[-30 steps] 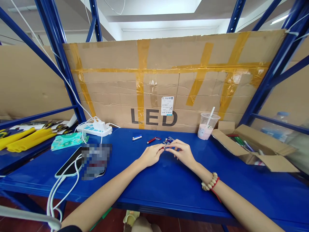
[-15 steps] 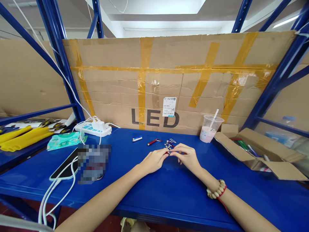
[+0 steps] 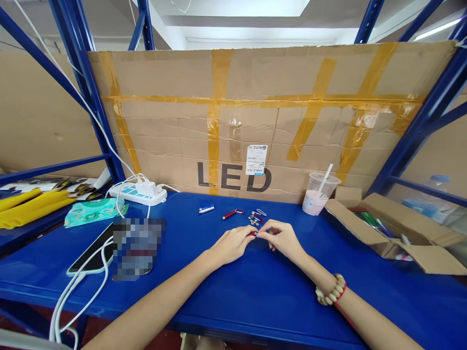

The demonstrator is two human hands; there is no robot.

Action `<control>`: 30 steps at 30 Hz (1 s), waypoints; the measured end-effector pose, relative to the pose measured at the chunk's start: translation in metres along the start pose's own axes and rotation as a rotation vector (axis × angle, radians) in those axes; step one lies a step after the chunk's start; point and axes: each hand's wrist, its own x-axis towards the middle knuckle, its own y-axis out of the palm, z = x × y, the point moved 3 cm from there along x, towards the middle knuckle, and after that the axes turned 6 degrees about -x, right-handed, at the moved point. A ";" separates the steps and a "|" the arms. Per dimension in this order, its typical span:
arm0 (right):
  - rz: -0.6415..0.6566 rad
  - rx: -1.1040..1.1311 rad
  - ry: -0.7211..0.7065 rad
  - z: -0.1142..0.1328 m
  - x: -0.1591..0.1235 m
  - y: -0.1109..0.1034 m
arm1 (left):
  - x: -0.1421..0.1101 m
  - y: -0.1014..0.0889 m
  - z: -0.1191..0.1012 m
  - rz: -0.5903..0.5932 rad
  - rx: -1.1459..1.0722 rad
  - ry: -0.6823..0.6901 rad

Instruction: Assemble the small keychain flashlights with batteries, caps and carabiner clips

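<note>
My left hand [image 3: 229,244] and my right hand [image 3: 282,238] meet at the middle of the blue shelf [image 3: 255,287], fingertips pinched together on a small red piece [image 3: 252,233] held between them. Just beyond the fingers lies a cluster of small silver button cells and clips [image 3: 256,217]. A red keychain light [image 3: 229,214] and a blue and silver one [image 3: 206,209] lie further back on the left. My right wrist wears a bead bracelet [image 3: 331,290].
A cup with a straw [image 3: 320,187] stands at the back right beside an open cardboard box [image 3: 394,233] of pens. A power strip [image 3: 137,192], a wipes pack [image 3: 94,213], a phone with white cables [image 3: 95,250] and yellow items [image 3: 25,208] sit left. A cardboard "LED" wall [image 3: 255,121] backs the shelf.
Both hands have drawn slightly nearer to me along the shelf, still pinched together on the small piece. The camera has shifted a little.
</note>
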 end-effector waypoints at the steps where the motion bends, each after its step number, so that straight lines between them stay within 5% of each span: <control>1: 0.025 -0.005 0.049 -0.002 0.000 0.001 | 0.000 0.000 0.001 0.002 0.002 0.001; 7: 0.099 -0.041 0.189 -0.001 0.001 0.003 | 0.000 0.002 0.003 0.009 0.048 0.014; 17: 0.179 -0.305 -0.079 0.011 0.000 -0.002 | 0.001 0.003 0.001 0.024 0.103 -0.006; 30: 0.222 -0.417 -0.065 0.012 0.000 -0.006 | 0.000 0.004 0.001 0.024 0.067 0.004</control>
